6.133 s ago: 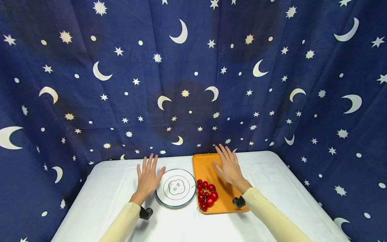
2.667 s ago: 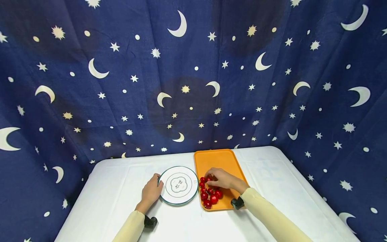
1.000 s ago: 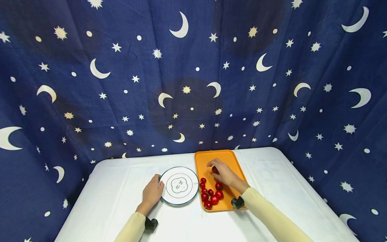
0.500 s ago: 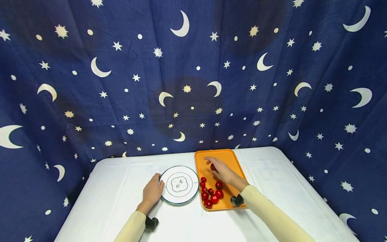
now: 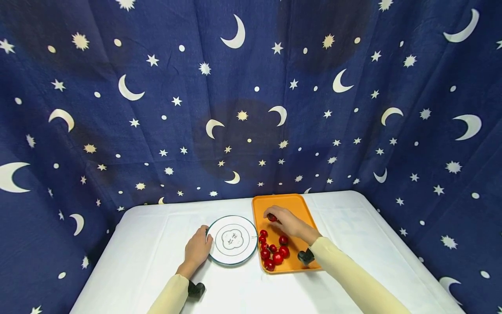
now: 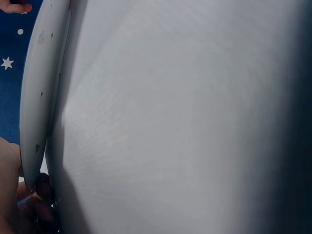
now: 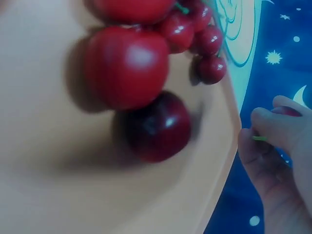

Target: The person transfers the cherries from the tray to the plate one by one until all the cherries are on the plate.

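Note:
My left hand grips the left rim of a white plate with a dark green edge, thumb over the rim. In the left wrist view the plate shows edge-on, with fingers under it. My right hand pinches a dark red cherry over the upper part of an orange tray. The right wrist view shows a green stem by the thumb; the hand hides most of the fruit. Several red cherries of differing sizes lie in the tray's lower left.
Plate and tray stand side by side on a white-clothed table. Behind and around it hangs a dark blue curtain with moons and stars. A black wrist camera hangs low over the tray's lower right.
At first both hands were spread and held nothing. Since then the left hand has taken hold of the plate and the right has picked up a cherry, lately shifting slightly left with it.

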### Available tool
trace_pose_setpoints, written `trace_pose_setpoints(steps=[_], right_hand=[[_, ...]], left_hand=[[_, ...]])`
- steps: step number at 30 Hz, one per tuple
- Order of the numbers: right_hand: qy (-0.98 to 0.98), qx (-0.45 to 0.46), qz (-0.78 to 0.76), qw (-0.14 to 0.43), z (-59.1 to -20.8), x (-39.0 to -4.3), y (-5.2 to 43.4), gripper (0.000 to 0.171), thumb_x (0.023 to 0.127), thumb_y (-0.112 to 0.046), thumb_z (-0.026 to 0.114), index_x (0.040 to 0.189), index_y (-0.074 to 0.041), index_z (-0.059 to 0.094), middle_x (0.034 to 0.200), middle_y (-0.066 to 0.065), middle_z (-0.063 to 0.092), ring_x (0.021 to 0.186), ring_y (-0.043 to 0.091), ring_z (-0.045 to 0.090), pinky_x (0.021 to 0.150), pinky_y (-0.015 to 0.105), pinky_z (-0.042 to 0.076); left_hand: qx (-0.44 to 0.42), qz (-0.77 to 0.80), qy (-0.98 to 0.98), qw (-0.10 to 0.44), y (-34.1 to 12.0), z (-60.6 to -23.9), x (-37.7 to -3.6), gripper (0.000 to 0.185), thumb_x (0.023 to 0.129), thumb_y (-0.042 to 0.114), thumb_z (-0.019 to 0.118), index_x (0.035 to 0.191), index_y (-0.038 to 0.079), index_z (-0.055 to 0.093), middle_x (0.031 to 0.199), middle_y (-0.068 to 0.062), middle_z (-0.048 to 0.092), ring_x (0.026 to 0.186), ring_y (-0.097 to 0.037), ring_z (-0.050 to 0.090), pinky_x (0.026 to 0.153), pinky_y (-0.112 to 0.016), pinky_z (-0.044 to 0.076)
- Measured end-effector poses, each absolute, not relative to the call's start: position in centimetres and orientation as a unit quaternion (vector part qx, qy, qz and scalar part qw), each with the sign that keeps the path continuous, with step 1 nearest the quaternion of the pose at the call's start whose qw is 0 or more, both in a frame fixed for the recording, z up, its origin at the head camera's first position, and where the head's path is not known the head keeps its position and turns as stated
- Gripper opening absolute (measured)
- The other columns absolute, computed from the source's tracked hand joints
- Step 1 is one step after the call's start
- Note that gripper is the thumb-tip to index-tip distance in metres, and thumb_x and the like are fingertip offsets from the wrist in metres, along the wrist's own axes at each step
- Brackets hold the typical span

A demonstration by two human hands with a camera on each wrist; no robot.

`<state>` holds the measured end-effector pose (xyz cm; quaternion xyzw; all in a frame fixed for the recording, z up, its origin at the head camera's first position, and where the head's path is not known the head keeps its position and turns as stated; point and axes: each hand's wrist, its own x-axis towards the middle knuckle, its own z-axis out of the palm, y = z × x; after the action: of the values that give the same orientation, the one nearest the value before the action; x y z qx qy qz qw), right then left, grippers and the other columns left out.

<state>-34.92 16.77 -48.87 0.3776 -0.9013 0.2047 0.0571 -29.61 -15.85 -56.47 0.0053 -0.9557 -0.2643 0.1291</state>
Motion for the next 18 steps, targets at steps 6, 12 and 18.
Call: trace_pose_setpoints(steps=[6,12,18], right_hand=[[-0.902,0.387,0.184,0.048,-48.1,-35.2,15.6,0.032,0.092,0.003,0.071,0.123,-0.004,0.068,0.113,0.011,0.064,0.096,0.02,0.063,0.093,0.036,0.06],[-0.905,0.386,0.181,0.002,-47.7,-35.5,14.4,0.031,0.095,-0.003,0.069,0.126,0.0,0.066,0.113,0.014,0.072,0.092,0.02,0.064,0.094,0.039,0.059],[-0.906,0.384,0.174,-0.032,-47.8,-35.8,13.5,0.028,0.094,-0.004,0.071,0.122,-0.003,0.068,0.111,0.009,0.073,0.093,0.017,0.064,0.093,0.036,0.059]], left_hand=[[0.002,-0.263,-0.956,0.127,-15.9,-56.6,-29.6,0.032,0.1,0.017,0.054,0.126,-0.001,0.061,0.117,-0.021,0.071,0.101,-0.04,0.073,0.085,-0.053,0.058],[0.001,-0.262,-0.957,0.126,-16.0,-56.6,-29.7,0.033,0.1,0.018,0.054,0.126,-0.001,0.06,0.119,-0.022,0.071,0.102,-0.04,0.073,0.086,-0.052,0.058],[0.004,-0.262,-0.957,0.126,-16.0,-56.6,-29.6,0.034,0.1,0.019,0.053,0.127,-0.002,0.06,0.119,-0.022,0.071,0.103,-0.04,0.072,0.087,-0.052,0.058]])
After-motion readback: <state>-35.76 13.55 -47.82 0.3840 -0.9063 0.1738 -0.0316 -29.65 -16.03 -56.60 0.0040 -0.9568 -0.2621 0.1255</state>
